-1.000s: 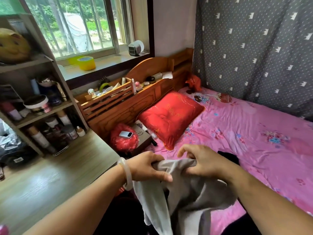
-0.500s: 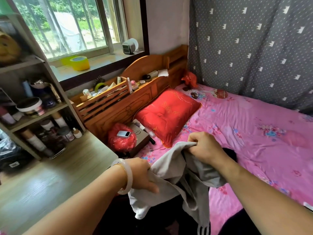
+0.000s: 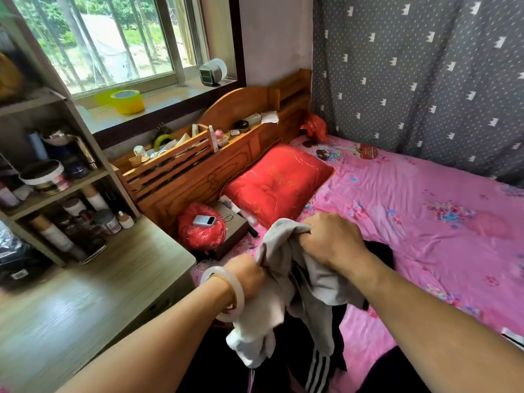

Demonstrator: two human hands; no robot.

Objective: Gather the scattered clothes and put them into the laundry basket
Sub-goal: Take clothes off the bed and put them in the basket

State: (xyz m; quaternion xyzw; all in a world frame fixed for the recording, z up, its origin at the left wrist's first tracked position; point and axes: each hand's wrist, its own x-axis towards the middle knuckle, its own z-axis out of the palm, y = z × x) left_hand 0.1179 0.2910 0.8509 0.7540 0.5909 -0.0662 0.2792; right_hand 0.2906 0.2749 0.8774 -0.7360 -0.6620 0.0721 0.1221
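Over the bed's near edge: we hold the grey garment (image 3: pixel 300 279) bunched between both hands, lifted clear of the pink sheet (image 3: pixel 411 222).
Right fingers: curled tight into a fist round the upper fold of grey cloth — knuckles up, the fabric spilling out below.
Left fingers: hidden behind the cloth from here, but they appear closed on a lower fold, since the cloth gathers at that point.
Right hand (image 3: pixel 331 242): higher and further out over the bed, wrist nearly straight, forearm reaching in from the lower right.
Left hand (image 3: pixel 249 272): lower and nearer the wooden desk (image 3: pixel 93 293), a pale bangle (image 3: pixel 224 293) on the wrist, forearm coming from the lower left.
Other clothes: a dark piece with white stripes (image 3: pixel 317 370) hangs under the grey one; another dark piece (image 3: pixel 380 251) lies on the sheet just behind our right wrist.
Laundry basket: not in view, so we cannot say where it stands.
Doing it well: we judge it best to gather the trailing ends before moving — loose tails could drag or drop.
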